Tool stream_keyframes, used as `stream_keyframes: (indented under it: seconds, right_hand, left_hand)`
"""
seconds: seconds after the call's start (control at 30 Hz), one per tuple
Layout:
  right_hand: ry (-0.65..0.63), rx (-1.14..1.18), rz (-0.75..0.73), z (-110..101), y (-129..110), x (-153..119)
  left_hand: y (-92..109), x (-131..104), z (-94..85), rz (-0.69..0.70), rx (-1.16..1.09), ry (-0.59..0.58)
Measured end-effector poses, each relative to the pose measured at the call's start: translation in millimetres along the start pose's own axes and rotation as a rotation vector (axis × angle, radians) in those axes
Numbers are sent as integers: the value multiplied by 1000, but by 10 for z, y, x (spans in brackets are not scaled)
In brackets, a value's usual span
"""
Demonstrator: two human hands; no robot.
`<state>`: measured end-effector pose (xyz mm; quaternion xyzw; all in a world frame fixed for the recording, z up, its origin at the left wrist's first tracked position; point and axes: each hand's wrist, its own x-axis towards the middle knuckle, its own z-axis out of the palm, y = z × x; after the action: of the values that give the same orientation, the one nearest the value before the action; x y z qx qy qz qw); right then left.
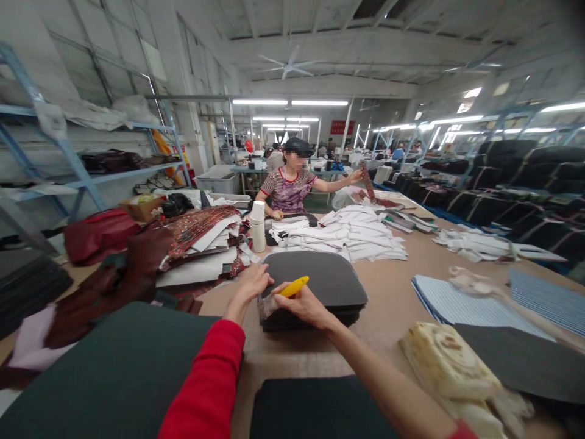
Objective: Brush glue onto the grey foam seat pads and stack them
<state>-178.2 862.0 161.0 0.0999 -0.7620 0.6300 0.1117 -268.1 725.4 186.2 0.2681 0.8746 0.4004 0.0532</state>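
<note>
My right hand is closed around the yellow handle of a flat brush. The brush's pale, wide end points left and down, at the near left edge of a stack of dark grey rounded panels. At the left corner of that stack is my left hand, its slightly bent fingers resting on the top panel's edge. Closest to me on the table lies another dark panel. A large dark green panel stack is left of my red sleeve.
A stained yellowish container stands at the right, near striped blue cloth. White strips are heaped beyond the panels, beside stacked white cups. Patterned red pieces pile up at left. Across the table a co-worker holds a reddish strip.
</note>
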Motion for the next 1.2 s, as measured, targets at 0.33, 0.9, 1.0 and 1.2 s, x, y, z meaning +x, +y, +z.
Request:
stream_keyframes:
  seconds: [0.33, 0.9, 1.0, 1.2]
  right_hand:
    - [349, -304, 176, -1629, 113, -864]
    - [691, -117, 52, -1759, -223, -1349]
    - [668, -274, -22, -1568, 35, -1055]
    - [440, -757, -13, -1309, 653, -596]
  left_hand:
    - [4, 34, 197, 37, 250, -118]
    - [499, 47, 703, 224, 289, -211]
    - [453, 110, 748, 148, 217, -115]
    - [435, 243, 347, 57, 30, 143]
